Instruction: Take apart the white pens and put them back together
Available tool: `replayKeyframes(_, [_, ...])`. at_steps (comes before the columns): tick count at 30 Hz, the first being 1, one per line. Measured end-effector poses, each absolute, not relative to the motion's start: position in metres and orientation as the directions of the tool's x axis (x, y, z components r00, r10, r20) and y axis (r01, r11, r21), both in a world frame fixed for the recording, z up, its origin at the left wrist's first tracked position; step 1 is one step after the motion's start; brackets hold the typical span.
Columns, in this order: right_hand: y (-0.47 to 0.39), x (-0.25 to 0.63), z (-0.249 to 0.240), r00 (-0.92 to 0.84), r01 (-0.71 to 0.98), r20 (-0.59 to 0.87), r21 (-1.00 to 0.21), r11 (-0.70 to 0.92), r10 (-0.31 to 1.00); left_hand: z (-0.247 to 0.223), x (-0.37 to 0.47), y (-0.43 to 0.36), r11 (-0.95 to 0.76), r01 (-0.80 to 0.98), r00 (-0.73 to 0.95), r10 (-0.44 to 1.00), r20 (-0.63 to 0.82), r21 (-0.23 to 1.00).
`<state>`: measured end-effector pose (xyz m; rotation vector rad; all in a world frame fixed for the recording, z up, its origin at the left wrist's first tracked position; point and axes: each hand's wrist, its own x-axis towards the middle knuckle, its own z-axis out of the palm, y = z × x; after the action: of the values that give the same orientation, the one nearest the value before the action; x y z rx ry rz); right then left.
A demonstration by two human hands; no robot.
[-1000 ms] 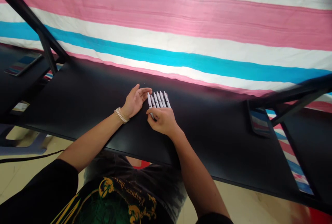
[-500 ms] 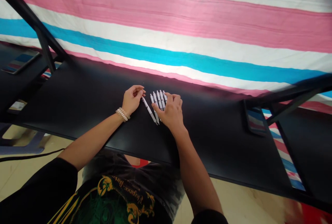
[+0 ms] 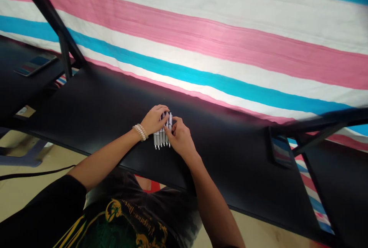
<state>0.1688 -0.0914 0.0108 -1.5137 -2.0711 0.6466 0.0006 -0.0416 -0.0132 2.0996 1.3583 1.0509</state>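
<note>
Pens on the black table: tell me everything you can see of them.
The pens lie flat, side by side in a tight row on the black table; six tips show. The upper barrels are white, the lower ends grey, probably plastic, with shiny, metallic-looking tips pointing towards the person. The left hand covers the upper parts of those at left, while the right hand is at the right edge, its thumb over the barrels. Any print is too small to read.
</note>
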Motion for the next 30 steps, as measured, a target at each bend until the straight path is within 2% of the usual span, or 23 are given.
replayKeyframes(4, [-0.093, 0.166, 0.011, -0.316, 0.705, 0.058, -0.653, 0.276, 0.947, -0.01, -0.007, -0.039, -0.445, 0.579, 0.274, 0.895, 0.351, 0.683])
replayKeyframes(9, [-0.096, 0.162, 0.012, -0.341, 0.722, 0.061, -0.622, 0.303, 0.938, -0.007, -0.009, -0.039, -0.446, 0.588, 0.305, 0.895, 0.325, 0.675])
replayKeyframes(12, [-0.096, 0.161, 0.014, -0.335, 0.738, 0.037, -0.61, 0.287, 0.942, -0.006, -0.009, -0.038, -0.422, 0.596, 0.266, 0.906, 0.328, 0.683])
replayKeyframes(16, [-0.095, 0.167, 0.018, -0.312, 0.788, 0.0, -0.559, 0.258, 0.95, -0.004, -0.01, -0.036, -0.401, 0.594, 0.14, 0.905, 0.402, 0.697])
replayKeyframes(18, [-0.093, 0.171, 0.02, -0.298, 0.832, 0.008, -0.488, 0.264, 0.954, -0.003, -0.011, -0.035, -0.372, 0.551, 0.046, 0.907, 0.418, 0.747])
replayKeyframes(22, [-0.09, 0.178, 0.021, -0.277, 0.888, 0.057, -0.366, 0.279, 0.959, -0.005, -0.012, -0.033, -0.292, 0.367, -0.101, 0.931, 0.35, 0.883])
replayKeyframes(30, [-0.089, 0.179, 0.017, -0.271, 0.896, 0.073, -0.345, 0.28, 0.96, -0.014, -0.012, -0.027, -0.284, 0.19, -0.142, 0.939, 0.313, 0.94])
